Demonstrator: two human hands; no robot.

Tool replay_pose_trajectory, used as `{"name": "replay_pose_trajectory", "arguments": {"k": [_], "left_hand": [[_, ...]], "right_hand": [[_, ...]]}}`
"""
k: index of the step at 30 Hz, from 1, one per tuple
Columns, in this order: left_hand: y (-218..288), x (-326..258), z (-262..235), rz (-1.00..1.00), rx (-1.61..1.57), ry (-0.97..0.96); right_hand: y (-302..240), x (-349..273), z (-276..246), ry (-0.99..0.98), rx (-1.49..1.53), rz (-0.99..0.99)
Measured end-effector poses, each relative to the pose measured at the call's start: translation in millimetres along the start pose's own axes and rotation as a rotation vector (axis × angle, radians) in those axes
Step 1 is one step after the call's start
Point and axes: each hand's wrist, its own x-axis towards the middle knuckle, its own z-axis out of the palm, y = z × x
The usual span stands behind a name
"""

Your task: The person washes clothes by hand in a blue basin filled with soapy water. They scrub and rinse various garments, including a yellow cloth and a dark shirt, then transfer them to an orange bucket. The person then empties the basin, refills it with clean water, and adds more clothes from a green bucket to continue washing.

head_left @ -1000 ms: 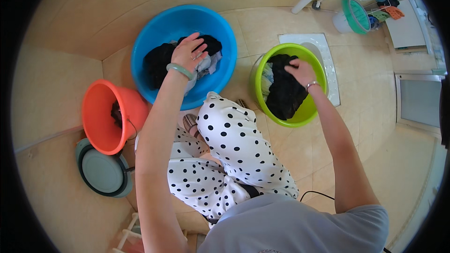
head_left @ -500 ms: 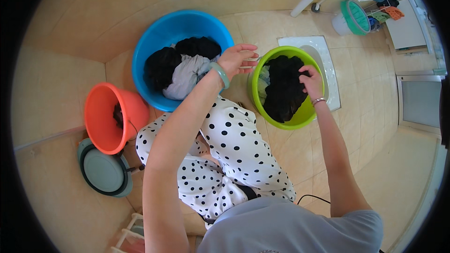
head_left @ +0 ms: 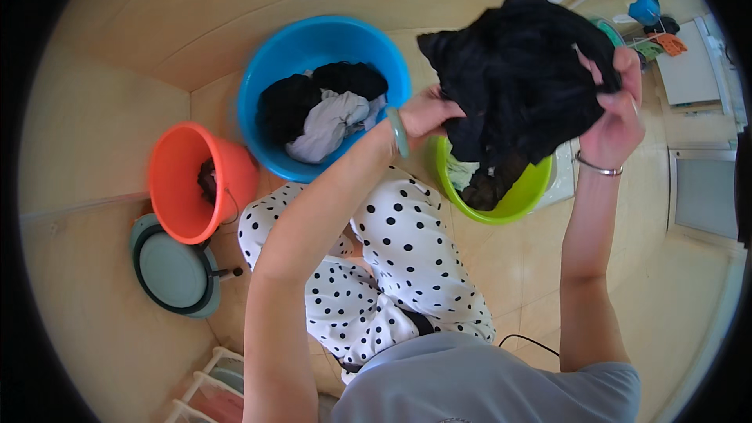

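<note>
Black garment [head_left: 521,82] held up in air, bunched, above green basin [head_left: 501,204] and partly hiding it. Green basin holds dark cloth plus bit of pale cloth at left inside wall. Blue basin [head_left: 270,78] just left of it: black clothes and grey-white piece piled inside. Orange bucket [head_left: 176,180] tilted, further left, dark item inside. Round grey lid [head_left: 168,270] on floor below bucket.

Left hand [head_left: 427,113] closed on garment's lower left edge. Right hand [head_left: 615,117] gripping garment's right side, fingers curled into fabric.
</note>
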Motion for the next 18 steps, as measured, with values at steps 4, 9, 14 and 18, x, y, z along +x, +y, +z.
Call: {"name": "replay_pose_trajectory", "arguments": {"k": [4,9,14,18], "left_hand": [[32,-22,-34,0.262,0.014,0.364],[67,-71,-100,0.490,0.208,0.681],[100,-110,-121,0.298,0.427,0.980],[105,-120,-119,0.353,0.325,0.898]], "right_hand": [[35,24,19,-0.175,-0.270,-0.038],[107,25,48,-0.295,-0.341,0.077],[168,15,61,-0.200,-0.190,0.296],[193,8,61,-0.141,-0.100,0.396]]}}
